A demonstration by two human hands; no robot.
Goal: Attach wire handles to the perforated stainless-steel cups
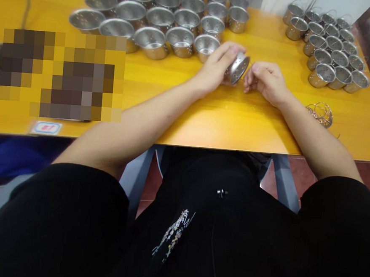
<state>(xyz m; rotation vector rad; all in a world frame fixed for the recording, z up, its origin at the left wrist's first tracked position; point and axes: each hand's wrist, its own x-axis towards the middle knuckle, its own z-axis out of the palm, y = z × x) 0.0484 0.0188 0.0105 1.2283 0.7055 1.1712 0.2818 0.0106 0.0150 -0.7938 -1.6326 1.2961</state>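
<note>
My left hand (217, 67) is wrapped round a small perforated metal cup (239, 69), tilted on its side with the open mouth facing right, just above the table. Close to its rim, my right hand (265, 81) is closed in a pinch on what looks like a thin wire, mostly hidden by the fingers. On the table by my right forearm lies a small heap of curved metal wires (321, 114). Several similar metal cups (181, 41) stand in rows beyond my left hand.
At the back right, another group of metal cups (323, 75) stands close together, some with thin wire handles. A small label (46, 127) is on the front left edge of the yellow table (236, 125). A pixelated patch hides part of the left side.
</note>
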